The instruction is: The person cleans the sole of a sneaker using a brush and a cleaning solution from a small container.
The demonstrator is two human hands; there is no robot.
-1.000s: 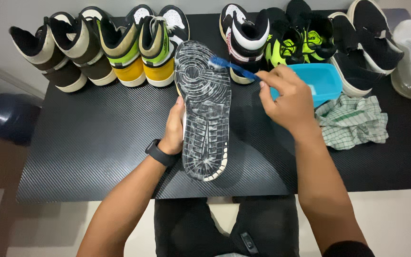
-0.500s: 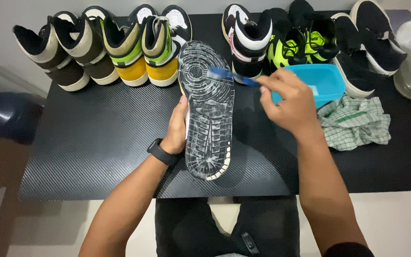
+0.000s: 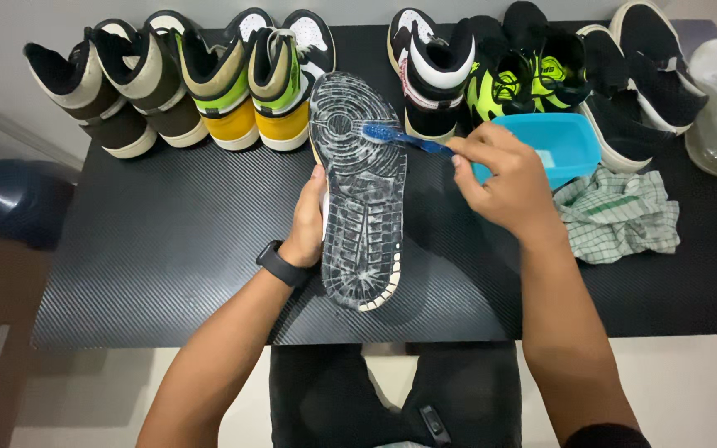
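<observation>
At frame centre, the left hand (image 3: pixel 305 222) grips the upturned shoe (image 3: pixel 358 191) by its side, soapy sole up, on the black table (image 3: pixel 151 249). The right hand (image 3: pixel 504 182) is closed around a blue brush (image 3: pixel 400 138) whose head touches the sole's forefoot. Beyond, upper right, a blue basin (image 3: pixel 564 143) beside a checked cloth (image 3: pixel 616 214); shoes line the far edge.

1. Two hands are working at the table: the left hand (image 3: pixel 304 222) and the right hand (image 3: pixel 504 178).
2. One upturned shoe (image 3: pixel 360 187) is showing its soapy sole.
3. One blue toothbrush (image 3: pixel 400 138) is lying across that sole.
4. One blue basin (image 3: pixel 553 143) is sitting nearby.
5. One checked cloth (image 3: pixel 616 211) is lying crumpled.
6. One black wristwatch (image 3: pixel 281 264) is being worn.
7. Four high-top shoes (image 3: pixel 168 83) are standing at the back left.
</observation>
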